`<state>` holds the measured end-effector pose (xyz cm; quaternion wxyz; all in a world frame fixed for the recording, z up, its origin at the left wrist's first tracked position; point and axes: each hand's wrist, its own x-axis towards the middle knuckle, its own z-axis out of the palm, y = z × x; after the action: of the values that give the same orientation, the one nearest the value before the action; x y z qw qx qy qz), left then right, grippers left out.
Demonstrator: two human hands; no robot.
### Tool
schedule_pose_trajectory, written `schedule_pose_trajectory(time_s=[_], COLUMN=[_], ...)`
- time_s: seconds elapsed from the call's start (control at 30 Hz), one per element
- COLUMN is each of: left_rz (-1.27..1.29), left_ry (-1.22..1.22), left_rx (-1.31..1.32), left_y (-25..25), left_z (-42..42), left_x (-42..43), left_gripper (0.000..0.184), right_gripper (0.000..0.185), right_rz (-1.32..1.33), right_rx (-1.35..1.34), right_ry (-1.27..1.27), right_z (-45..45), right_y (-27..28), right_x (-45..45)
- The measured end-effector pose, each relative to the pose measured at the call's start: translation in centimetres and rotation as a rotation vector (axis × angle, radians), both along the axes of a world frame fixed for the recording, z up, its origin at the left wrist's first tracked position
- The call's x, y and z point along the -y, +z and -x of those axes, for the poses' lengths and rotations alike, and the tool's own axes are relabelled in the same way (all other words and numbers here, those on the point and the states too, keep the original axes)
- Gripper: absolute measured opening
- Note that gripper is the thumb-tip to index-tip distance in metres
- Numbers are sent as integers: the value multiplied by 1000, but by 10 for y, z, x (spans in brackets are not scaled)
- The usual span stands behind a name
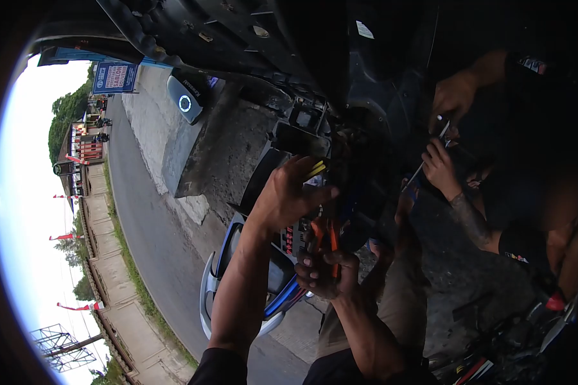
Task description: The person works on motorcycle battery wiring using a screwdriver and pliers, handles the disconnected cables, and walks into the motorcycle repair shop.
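Observation:
My left hand reaches into the motorcycle's dark, opened body, its fingers curled and thumb stretched out. Two yellow strips, possibly wires or a tool handle, show at those fingertips; their far end is lost in shadow. Lower down, my right hand is closed around pliers with orange handles. The jaws of the pliers are too dark to make out. Black plastic housing stands just beyond my left hand.
At right, a co-worker's hands hold a long thin metal rod. A blue-and-silver motorcycle part lies left of my right hand. Black panels hang above. A dark-blue rounded case rests on a concrete ledge.

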<state>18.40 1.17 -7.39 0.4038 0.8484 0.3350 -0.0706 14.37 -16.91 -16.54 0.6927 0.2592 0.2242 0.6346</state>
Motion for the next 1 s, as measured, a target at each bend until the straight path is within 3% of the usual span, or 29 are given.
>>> schedule_pose_trajectory(time_s=[0.03, 0.1, 0.13, 0.2, 0.43, 0.5, 0.63, 0.8, 0.93, 1.0], left_rz=[-1, -97, -99, -50, -4, -29, -63, -70, -104, -105], left_ry=[9, -332, -325, -480, -286, -276, -232, -214, -196, -240], left_rx=[2, -3, 2, -237, -122, -281, -249, -398, -298, -399], left_y=[-6, -23, -30, -41, -51, -47, -40, -46, -53, -66], left_z=[-4, -12, -18, -30, -45, -50, -52, -54, -51, -52], left_x=[-4, -15, -20, -26, -20, -18, -10, -9, -14, -15], left_gripper=[45, 44, 44, 46, 48, 47, 49, 57, 56, 51], right_gripper=[54, 54, 54, 54, 54, 54, 52, 50, 53, 52], right_rz=[12, 21, 21, 26, -81, -104, -102, -79, -70, -46], right_rx=[19, 47, 60, 71, 31, 36, 31, 32, 39, 64], right_ry=[-2, 3, 1, 5, -59, -62, -66, -29, -35, -12], right_z=[2, -1, -3, -3, -1, -1, -2, -6, -9, -7], right_y=[-3, -4, -3, -4, -15, -16, -16, -8, -6, -6], right_x=[1, 3, 4, 6, 6, 8, 10, 12, 10, 12])
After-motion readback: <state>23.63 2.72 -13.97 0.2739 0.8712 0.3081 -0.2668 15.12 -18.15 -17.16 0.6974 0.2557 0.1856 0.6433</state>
